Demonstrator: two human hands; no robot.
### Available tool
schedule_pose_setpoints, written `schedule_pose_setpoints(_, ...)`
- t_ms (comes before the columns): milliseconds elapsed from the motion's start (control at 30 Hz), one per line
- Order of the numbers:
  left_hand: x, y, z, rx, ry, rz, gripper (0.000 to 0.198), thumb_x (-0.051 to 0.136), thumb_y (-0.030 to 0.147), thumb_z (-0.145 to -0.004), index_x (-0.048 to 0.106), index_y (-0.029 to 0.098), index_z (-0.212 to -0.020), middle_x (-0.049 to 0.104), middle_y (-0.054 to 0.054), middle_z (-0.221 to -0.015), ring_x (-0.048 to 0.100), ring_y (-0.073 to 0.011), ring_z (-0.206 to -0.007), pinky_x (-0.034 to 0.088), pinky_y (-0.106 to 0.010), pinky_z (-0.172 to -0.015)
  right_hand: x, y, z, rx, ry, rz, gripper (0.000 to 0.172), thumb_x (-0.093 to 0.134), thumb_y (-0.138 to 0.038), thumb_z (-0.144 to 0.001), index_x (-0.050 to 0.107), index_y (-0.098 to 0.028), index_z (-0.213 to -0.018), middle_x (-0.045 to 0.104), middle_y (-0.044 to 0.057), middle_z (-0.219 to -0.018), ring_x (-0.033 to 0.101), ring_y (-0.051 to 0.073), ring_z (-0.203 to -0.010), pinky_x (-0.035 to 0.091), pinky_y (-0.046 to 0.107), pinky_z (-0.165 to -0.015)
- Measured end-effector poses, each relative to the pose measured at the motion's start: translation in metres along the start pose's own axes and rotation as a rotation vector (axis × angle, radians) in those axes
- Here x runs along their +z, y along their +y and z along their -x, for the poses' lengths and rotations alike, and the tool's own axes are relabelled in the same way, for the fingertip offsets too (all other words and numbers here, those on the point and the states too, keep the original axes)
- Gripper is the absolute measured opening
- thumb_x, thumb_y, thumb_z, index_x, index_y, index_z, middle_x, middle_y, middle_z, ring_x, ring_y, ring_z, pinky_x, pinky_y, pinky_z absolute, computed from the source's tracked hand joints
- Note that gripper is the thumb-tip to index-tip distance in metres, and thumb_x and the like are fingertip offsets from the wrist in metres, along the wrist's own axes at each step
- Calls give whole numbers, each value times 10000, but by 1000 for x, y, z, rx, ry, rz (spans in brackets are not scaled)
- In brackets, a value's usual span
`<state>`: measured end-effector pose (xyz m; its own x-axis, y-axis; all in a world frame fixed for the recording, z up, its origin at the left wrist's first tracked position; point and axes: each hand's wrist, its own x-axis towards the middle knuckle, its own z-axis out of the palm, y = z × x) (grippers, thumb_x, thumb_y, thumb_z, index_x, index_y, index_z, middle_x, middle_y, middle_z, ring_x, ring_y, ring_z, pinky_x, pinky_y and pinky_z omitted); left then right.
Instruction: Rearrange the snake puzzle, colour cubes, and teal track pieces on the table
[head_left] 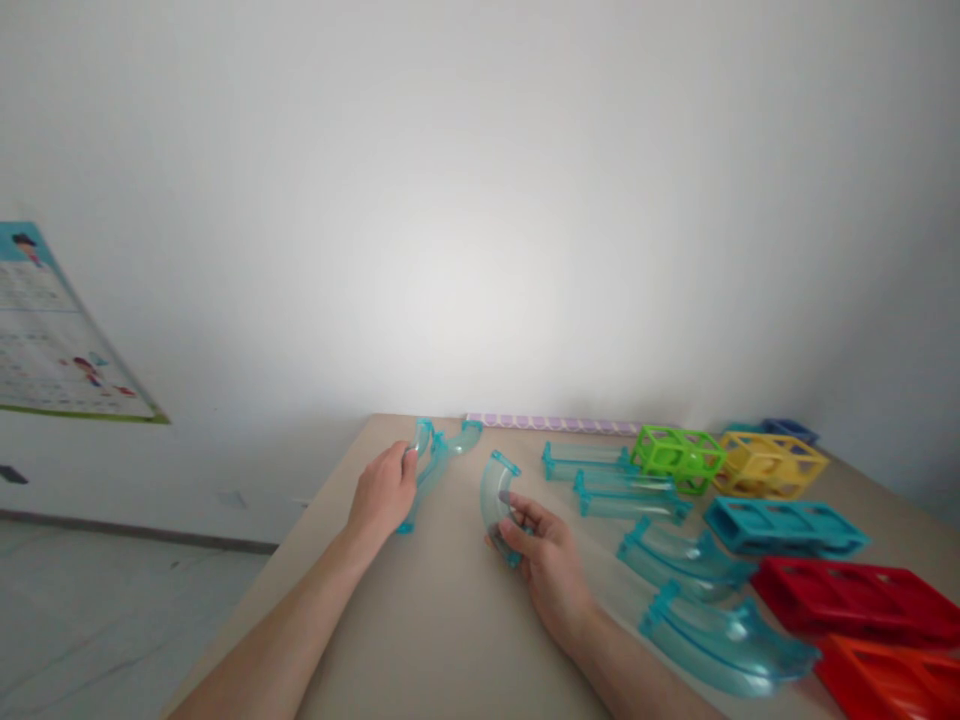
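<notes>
My right hand (549, 560) is closed on a curved, clear blue marble-run track (493, 490), gripping its lower part while the upper end points away from me. Farther left, my left hand (384, 487) has its fingers closed around a small clear blue curved track (422, 436); most of the grip is hidden by the hand. Right beside it, more clear blue track (426, 488) lies on the table, with a bent end (466, 438) reaching toward the wall. I cannot tell whether these left-hand pieces are joined.
To the right lie straight clear tracks (630, 495) and curved ones (727, 640). Beyond them are green (679, 458), yellow (772, 465), teal (784, 525), red (855, 600) and orange (892, 675) frame blocks. A patterned purple strip (555, 424) runs along the wall (480, 250) behind the table (420, 620).
</notes>
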<state>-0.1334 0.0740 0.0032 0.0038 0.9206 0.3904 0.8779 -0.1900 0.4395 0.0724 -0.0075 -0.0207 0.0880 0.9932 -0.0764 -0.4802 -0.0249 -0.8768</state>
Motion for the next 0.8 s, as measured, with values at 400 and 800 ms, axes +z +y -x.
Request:
schedule_pose_setpoints(400, -1, -17, -9, -212, -177, 166, 380, 476, 538, -835, 615, 184, -817, 702, -84, -773, 660, -259, -761, 444, -306, -641, -5, 4, -3, -6, -18, 70, 273, 772, -342, -624, 572, -165, -675, 572, -13, -604, 557, 134, -565, 499, 299, -618)
schedule_pose_setpoints(800, -23, -23, -4, -127, -667, 764, 347, 570, 118, -549, 635, 147, -889, 653, -18, -694, 619, -179, -627, 464, -259, -546, -4, 4, 3, -140, -20, 382, 224, 692, -335, -706, 530, -182, -675, 498, -40, -574, 469, 115, -527, 383, 240, -501)
